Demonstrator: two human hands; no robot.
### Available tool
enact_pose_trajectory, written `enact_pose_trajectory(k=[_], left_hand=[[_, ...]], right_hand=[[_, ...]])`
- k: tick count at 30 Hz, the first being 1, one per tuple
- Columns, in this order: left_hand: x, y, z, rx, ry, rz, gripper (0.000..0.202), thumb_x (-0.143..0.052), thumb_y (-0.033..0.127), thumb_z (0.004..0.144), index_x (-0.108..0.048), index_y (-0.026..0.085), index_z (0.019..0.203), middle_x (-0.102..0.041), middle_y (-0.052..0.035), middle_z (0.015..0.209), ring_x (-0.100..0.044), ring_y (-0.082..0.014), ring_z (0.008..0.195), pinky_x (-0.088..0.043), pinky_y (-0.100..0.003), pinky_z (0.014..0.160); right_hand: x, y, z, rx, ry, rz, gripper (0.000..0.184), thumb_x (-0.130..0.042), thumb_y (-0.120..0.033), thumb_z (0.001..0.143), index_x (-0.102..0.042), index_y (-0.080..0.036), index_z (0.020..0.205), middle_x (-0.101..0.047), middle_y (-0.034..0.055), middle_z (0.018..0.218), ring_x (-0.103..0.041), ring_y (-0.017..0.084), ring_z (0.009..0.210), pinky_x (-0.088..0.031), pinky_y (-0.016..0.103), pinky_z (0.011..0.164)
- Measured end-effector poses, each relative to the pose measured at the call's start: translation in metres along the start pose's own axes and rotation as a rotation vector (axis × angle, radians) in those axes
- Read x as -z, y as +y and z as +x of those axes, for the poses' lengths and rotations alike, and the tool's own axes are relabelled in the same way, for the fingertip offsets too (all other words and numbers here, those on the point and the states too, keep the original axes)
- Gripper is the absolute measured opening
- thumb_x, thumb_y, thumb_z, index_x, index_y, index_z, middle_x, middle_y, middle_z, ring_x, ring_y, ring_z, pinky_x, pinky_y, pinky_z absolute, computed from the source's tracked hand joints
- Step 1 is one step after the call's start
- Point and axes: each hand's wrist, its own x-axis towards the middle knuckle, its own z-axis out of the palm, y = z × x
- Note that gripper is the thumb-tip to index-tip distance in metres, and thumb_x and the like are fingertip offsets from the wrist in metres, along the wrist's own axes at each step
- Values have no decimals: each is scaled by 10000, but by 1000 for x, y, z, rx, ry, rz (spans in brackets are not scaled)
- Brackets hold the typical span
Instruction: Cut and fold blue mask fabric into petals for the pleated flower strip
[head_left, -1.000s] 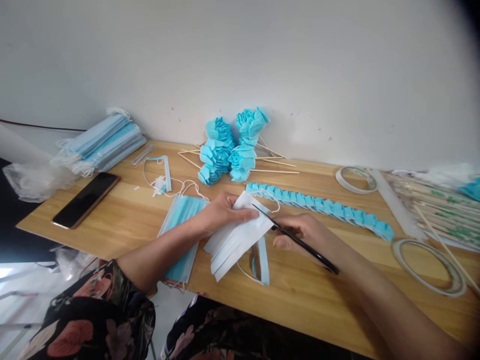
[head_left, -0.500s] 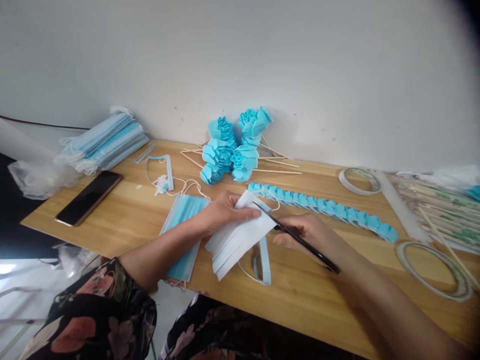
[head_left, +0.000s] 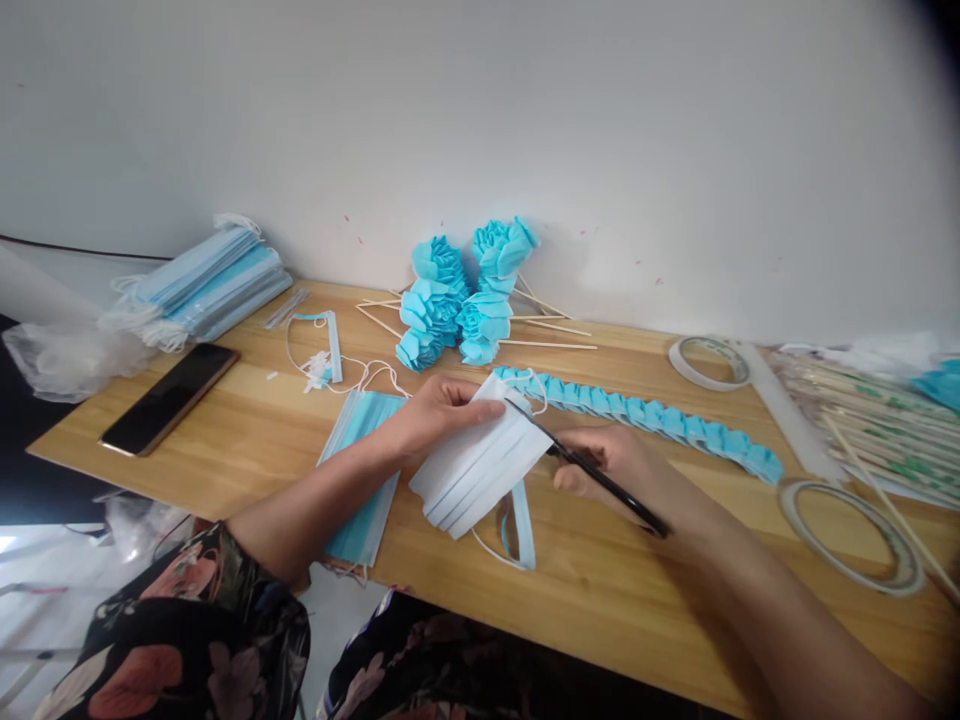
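White pleated fabric mask (head_left: pixel 480 468) above pale wooden worktop (head_left: pixel 585 585): lower corner now higher. Left hand's (head_left: pixel 442 412) grip pinches it; right hand (head_left: pixel 611 458) holds slim black scissors (head_left: pixel 624 494) at its edge. Cutting seems underway.

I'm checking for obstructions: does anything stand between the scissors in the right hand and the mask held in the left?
Nothing visible does: the scissors in the right hand reach the mask, a blade across it near one edge. The thumb of the left hand is close to the blade tip, not between.
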Motion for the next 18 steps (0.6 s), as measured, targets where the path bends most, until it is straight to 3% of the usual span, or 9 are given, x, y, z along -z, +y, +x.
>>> enact_pose_trajectory(k=[9, 13, 18], left_hand=[[-3, 0, -1, -10, -59, 17, 305, -752, 408, 724, -731, 103, 707, -677, -33, 636, -562, -95, 522, -423, -205, 500], [-5, 0, -2, 10, -84, 82, 328, -735, 421, 735, -747, 95, 772, -683, -41, 644, -568, -106, 528, -437, -219, 512], [-5, -2, -3, 30, -108, 102, 359, -726, 450, 744, -746, 96, 803, -679, -42, 651, -562, -103, 516, -422, -213, 489]], right_hand=[[1, -5, -3, 137, -74, 66, 622, -441, -733, 854, -680, -179, 1006, -523, 6, 699, -432, 140, 608, -355, 254, 548], [1, -12, -4, 168, -47, 80, 579, -480, -687, 868, -708, -174, 1011, -625, 33, 758, -550, 177, 686, -441, 268, 611], [0, -15, -4, 137, -29, 62, 537, -539, -673, 845, -718, -178, 947, -665, 36, 785, -601, 205, 736, -465, 278, 648]])
